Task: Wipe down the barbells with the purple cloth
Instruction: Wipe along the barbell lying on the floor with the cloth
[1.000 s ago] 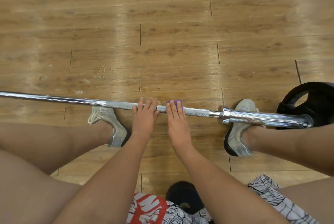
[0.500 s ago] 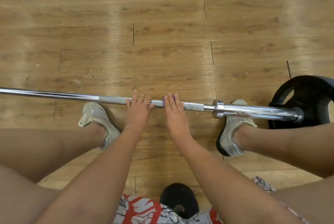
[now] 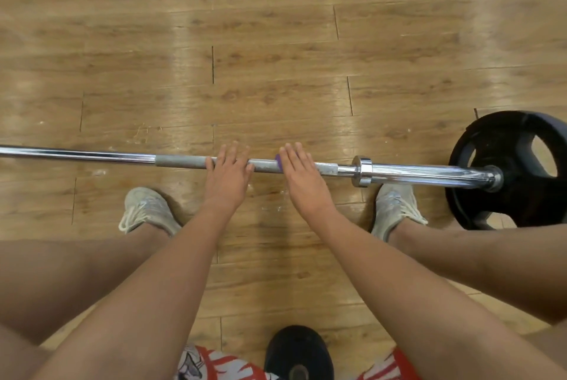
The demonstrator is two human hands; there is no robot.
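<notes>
**Palms flat on the bar, cloth under the R**

A barbell [image 3: 92,155] lies across the middle of the frame on a wood floor [image 3: 276,42]. It runs from the left edge to a black weight plate [image 3: 521,201] at the right edge, seen from directly above.

The L hand [image 3: 228,177], just left of ctr, rests on the dull grey knurled grip [image 3: 181,161]. Its fingers are straight and spread over the bar, the thumb lies on the shaft beside them, and it grasps nothing.

The R hand [image 3: 302,177], just right of ctr and apart from the L, lies on the same grey section. Its fingers are straight and close together, pressing the purple cloth [image 3: 278,161] onto the bar. Only a sliver of cloth shows, at the hand's left edge; the rest is hidden under the hand. Can't tell whether the R thumb wraps under the bar.

Right of the R hand the grip ends at a chrome collar [image 3: 362,171]. From there the thicker, shiny sleeve [image 3: 429,174] runs on to the plate, its end in front of the plate's middle. A handle hole shows in the plate's upper right.

Below the bar, the grey laced L shoe [image 3: 147,210] sits lower left of ctr. The R shoe [image 3: 395,207] is under the sleeve, near the plate. Bare forearms and legs fill the btm half.

At btm ctr, a small black disc [image 3: 299,349] lies btwn patches of red-and-white printed shorts [image 3: 221,364].
</notes>
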